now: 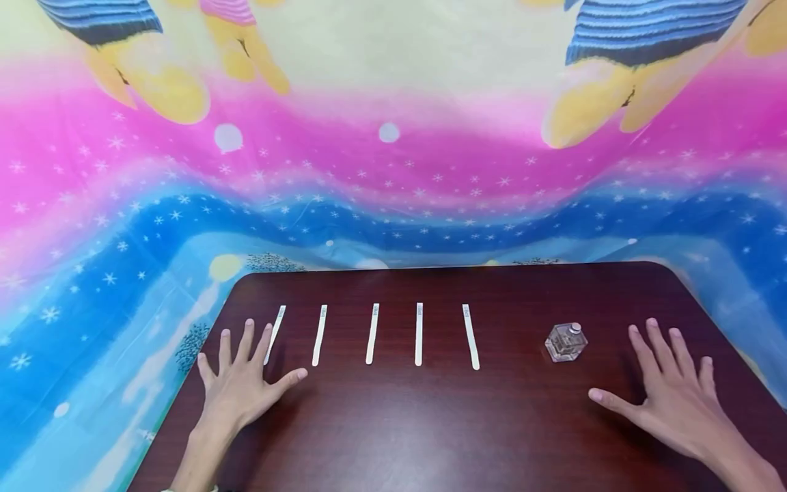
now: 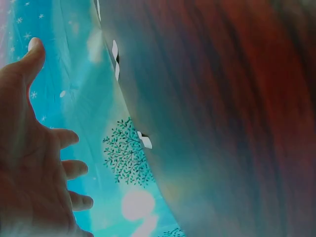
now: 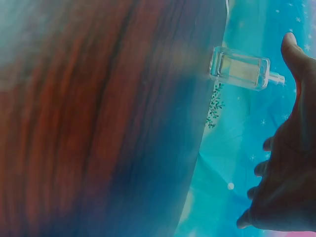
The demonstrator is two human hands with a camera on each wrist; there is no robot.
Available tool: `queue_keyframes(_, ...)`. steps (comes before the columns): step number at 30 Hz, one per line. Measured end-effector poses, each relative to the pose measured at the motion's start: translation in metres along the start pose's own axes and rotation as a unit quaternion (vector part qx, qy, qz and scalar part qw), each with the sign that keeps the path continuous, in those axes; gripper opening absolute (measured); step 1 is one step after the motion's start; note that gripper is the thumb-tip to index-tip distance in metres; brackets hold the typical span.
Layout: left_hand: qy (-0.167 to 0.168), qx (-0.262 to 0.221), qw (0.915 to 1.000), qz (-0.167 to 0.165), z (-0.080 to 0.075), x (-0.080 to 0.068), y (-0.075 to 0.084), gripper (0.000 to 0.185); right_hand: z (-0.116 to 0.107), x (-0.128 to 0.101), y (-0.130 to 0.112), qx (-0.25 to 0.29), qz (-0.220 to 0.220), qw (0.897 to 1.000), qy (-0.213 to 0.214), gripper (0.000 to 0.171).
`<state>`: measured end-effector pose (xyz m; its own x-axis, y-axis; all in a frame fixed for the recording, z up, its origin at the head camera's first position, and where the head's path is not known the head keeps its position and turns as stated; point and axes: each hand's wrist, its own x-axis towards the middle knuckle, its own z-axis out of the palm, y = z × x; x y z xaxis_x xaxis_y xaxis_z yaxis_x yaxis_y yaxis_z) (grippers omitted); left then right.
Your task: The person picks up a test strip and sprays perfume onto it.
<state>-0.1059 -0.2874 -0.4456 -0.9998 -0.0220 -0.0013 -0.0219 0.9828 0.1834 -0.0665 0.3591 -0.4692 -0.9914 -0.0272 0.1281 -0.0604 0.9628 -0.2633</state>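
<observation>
Both hands flat on bench (image 1: 393, 424), grips wide, holding nothing. Left hand (image 1: 242, 383) touches leftmost of five paper strips (image 1: 274, 335); glass bottle (image 1: 565, 342) stands near right hand (image 1: 667, 393), apart.

from my head view, the print at the top of each paper strip (image 1: 419, 334) is too small for me to read. my left hand (image 1: 241, 383) covers the lower end of the leftmost strip (image 1: 276, 331), and my right hand (image 1: 671, 393) has its forearm cut off at the corner. on the left wrist feed the table (image 2: 222, 123) is a red blur. the glass bottle (image 3: 240, 68) shows no readable label.
</observation>
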Motion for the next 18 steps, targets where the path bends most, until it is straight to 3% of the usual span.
queue_keyframes(10,-0.021,-0.030,0.9993,-0.003,-0.005,0.008,-0.003,0.117,0.003,0.008,-0.004,0.024,-0.041,0.999,-0.002,0.131)
queue_keyframes(18,-0.015,-0.047,0.9988,-0.007,-0.007,0.011,-0.005,0.117,0.001,0.020,-0.005,0.086,-0.079,0.993,-0.004,0.132)
